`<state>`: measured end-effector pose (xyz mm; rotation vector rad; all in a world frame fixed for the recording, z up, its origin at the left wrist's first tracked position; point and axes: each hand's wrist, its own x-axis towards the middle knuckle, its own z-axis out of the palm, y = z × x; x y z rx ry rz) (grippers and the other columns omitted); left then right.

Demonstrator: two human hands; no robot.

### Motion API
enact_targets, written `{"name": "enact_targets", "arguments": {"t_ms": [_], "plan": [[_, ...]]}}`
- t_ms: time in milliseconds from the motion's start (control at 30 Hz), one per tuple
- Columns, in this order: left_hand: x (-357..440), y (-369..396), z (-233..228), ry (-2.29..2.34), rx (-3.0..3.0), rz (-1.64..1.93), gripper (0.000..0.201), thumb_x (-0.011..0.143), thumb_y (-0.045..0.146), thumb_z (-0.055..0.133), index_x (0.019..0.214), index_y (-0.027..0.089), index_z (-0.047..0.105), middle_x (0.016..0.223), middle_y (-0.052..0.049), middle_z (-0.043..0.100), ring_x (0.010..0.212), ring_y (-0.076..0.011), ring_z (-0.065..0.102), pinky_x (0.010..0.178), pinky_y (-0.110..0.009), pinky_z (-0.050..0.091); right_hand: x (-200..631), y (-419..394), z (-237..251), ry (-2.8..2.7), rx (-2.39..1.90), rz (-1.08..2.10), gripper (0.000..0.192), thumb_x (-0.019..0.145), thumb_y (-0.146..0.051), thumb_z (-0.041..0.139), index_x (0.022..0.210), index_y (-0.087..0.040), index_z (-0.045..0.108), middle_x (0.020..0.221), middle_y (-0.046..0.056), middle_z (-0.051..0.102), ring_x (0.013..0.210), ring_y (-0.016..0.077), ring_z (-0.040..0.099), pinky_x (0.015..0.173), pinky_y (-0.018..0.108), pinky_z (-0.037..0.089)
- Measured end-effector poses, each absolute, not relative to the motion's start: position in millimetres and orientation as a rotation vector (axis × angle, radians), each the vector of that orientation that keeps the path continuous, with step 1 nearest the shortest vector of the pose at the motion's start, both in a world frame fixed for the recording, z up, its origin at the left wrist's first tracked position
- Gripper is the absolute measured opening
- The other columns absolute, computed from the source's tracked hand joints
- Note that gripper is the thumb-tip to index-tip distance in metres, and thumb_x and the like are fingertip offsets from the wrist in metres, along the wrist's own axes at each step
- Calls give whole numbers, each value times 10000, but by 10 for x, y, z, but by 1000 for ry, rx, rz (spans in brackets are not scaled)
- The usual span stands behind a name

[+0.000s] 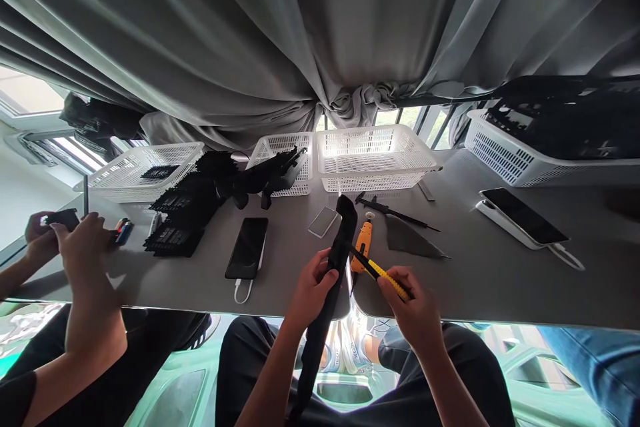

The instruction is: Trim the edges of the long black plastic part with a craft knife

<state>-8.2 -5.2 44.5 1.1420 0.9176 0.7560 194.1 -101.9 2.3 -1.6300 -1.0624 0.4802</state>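
My left hand [315,287] is closed round a long black piece [325,320], which I cannot identify further. Its upper end rests over the table and its lower end hangs toward my lap. In my right hand [410,307] is a yellow and black utility knife [390,277], held like a pen. The knife's dark tip meets or nearly meets the right side of the black piece; exact contact cannot be made out. Just beyond the knife lies an orange handheld tool [362,247]. Black calipers [395,210] and a dark triangular sheet [413,240] lie farther right.
White baskets [375,177] stand along the back, beside a pile of black parts [183,207]. Phones [247,247] with white cables lie on both sides. A small pale rectangular object [323,221] is near the middle. At far left, another person's hands [80,237] hold a dark part.
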Motion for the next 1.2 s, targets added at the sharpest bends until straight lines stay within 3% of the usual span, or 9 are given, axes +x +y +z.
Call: {"name": "enact_targets", "arguments": {"t_ms": [300, 667, 1200], "plan": [[-51, -81, 430, 932, 1270, 762, 468, 903, 363, 751, 1338, 195, 716, 959, -48, 769, 807, -189, 668, 733, -291, 501, 1967, -1070, 9, -1134, -1594, 490, 368, 967, -594, 710, 970, -227, 698, 891, 56, 772, 756, 201, 733, 682, 268, 595], [-54, -93, 503, 957, 1293, 744, 494, 900, 372, 734, 1356, 183, 719, 956, -55, 779, 853, -214, 689, 752, -304, 512, 1887, -1079, 136, -1080, -1588, 526, 457, 953, -693, 679, 934, -237, 691, 826, 42, 745, 705, 202, 707, 616, 268, 579], [-44, -80, 454, 927, 1293, 761, 481, 894, 357, 743, 1344, 186, 737, 994, -63, 799, 835, -205, 684, 752, -299, 502, 1942, -1062, 14, -1119, -1595, 486, 378, 970, -606, 705, 976, -227, 695, 901, 61, 778, 765, 205, 740, 655, 266, 598]]}}
